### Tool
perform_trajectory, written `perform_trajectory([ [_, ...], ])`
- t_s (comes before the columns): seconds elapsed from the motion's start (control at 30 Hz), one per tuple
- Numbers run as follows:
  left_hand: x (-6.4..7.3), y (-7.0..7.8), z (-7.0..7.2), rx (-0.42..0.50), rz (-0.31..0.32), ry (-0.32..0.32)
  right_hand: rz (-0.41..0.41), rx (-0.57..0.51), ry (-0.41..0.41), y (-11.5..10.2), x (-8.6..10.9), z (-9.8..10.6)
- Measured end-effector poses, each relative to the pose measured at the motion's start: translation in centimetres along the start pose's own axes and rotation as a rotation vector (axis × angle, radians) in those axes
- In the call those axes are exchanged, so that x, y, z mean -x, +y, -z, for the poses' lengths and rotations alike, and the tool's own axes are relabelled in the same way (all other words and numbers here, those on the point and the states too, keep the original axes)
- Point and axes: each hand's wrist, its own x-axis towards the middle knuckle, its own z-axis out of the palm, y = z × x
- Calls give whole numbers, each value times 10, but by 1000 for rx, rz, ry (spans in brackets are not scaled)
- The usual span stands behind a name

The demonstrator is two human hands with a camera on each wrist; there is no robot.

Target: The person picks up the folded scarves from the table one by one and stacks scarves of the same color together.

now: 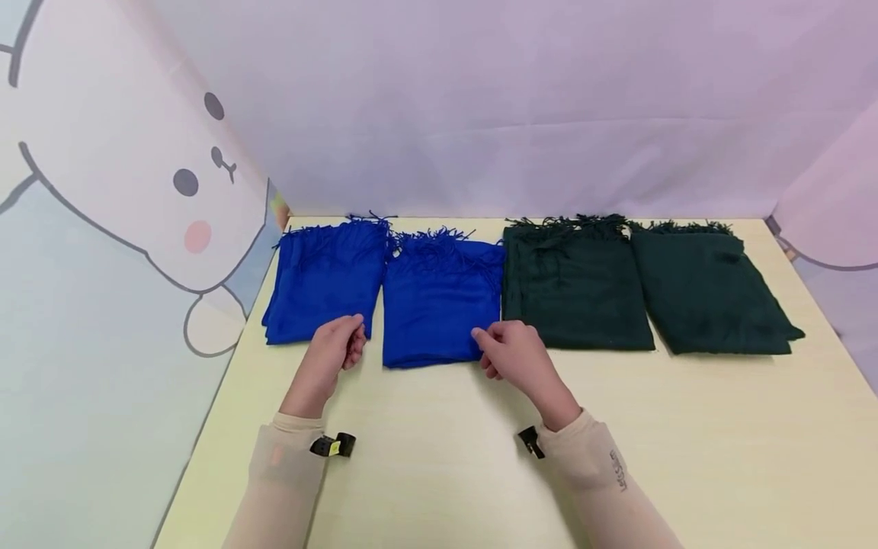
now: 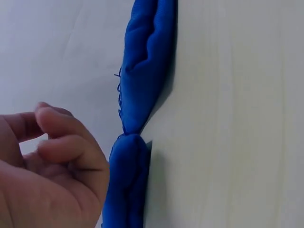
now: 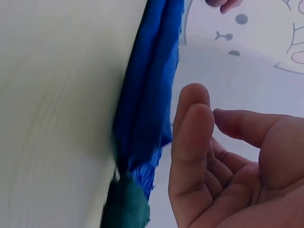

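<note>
Two folded blue scarves lie side by side, the left one point(image 1: 329, 278) against the table's left side and the other point(image 1: 439, 305) near the middle. To their right are two folded dark green scarves, one point(image 1: 579, 293) by the middle blue one and one point(image 1: 706, 297) farthest right. My left hand point(image 1: 336, 347) hovers at the near right corner of the left blue scarf, fingers loosely curled around nothing. Over the middle blue scarf's near right corner is my right hand point(image 1: 511, 351); its wrist view shows relaxed, bent fingers point(image 3: 192, 152) and thumb with no cloth between them.
The scarves' fringes point to the back edge of the pale wooden table point(image 1: 425, 473). A pale lilac cloth backdrop point(image 1: 521, 107) rises behind it. On the left hangs a cartoon-printed curtain point(image 1: 103, 366).
</note>
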Motion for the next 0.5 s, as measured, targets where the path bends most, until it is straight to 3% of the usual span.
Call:
perform_trajectory([
  [0.2,-1,3,10,-122,-45,33,121,-175,-140,-14,-14,-15],
  [0.5,9,0,36,-359,-33,171,72,-467,-368,-29,-37,-40],
])
